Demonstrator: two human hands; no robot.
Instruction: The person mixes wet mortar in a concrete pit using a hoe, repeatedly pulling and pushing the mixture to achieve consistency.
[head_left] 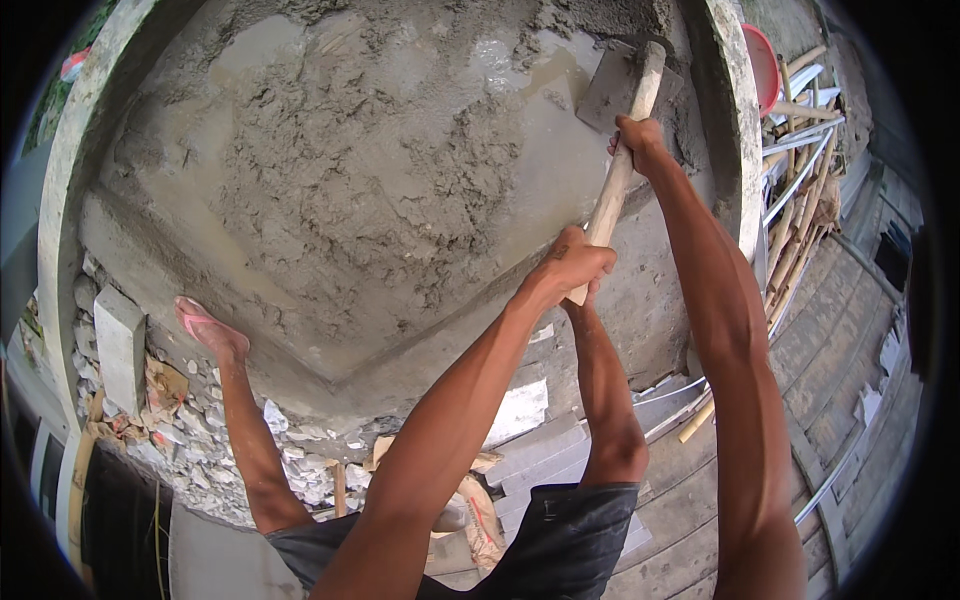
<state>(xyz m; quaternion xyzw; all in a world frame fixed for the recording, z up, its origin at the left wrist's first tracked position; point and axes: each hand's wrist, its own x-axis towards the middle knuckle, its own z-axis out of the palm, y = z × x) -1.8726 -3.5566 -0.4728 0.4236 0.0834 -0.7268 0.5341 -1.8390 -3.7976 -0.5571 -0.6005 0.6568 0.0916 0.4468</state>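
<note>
A hoe with a pale wooden handle (612, 196) slants across the right side of a mixing pit. Near the handle's lower end my left hand (576, 262) is wrapped round it. Higher up, closer to the blade, my right hand (639, 142) grips the same handle. The hoe's flat grey blade (606, 90) rests at the far right of the wet mortar (370, 190), partly smeared with it. Lumpy mortar fills the middle of the pit, with murky water (545, 150) pooled around the heap.
A raised concrete wall (735, 120) bounds the pit on the right, another (75, 200) on the left. Rubble (195, 430) and a concrete block (120, 345) lie at the near left. Bamboo and metal strips (805, 200) pile up beside a red basin (761, 68). Wooden planks (820, 340) cover the right.
</note>
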